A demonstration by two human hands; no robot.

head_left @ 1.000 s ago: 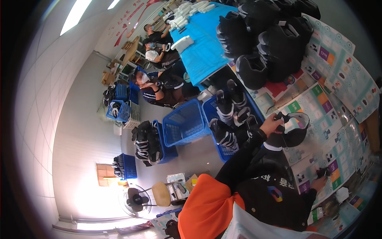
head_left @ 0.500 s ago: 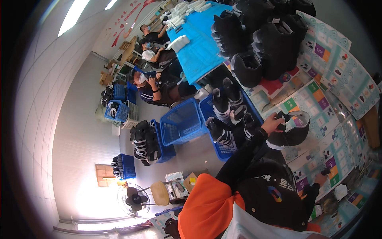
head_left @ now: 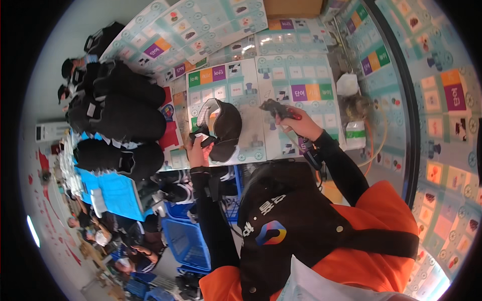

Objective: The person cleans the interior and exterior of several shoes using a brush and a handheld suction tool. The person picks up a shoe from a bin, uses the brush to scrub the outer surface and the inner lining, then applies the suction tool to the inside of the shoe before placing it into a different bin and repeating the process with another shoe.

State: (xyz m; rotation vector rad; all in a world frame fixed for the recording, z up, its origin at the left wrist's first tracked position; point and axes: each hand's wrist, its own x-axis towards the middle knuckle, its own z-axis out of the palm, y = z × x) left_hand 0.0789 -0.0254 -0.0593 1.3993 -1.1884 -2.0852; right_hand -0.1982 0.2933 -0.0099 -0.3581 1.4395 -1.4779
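A black high-top shoe (head_left: 230, 131) with a pale lining stands at the front of the paper-covered table, its opening toward me. My left hand (head_left: 200, 152) is closed on the dark flap at the near-left side of the shoe. To the right, my right hand (head_left: 302, 125) grips a dark handheld tool with a red part (head_left: 275, 108), raised over the table. The tool points left toward the shoe, with a gap between them. Its exact kind I cannot make out.
Stacked black shoes (head_left: 118, 108) fill the table's left end. Printed sheets (head_left: 296, 75) cover the tabletop. A white-and-green pack (head_left: 355, 134) and an orange hose (head_left: 370, 163) lie at the right. Blue crates (head_left: 187, 243) stand below on the left, with seated people beyond.
My view has swung from the room on the left to the table. The left hand still holds the shoe. My right hand, earlier low at the right, is now lifted with the tool.
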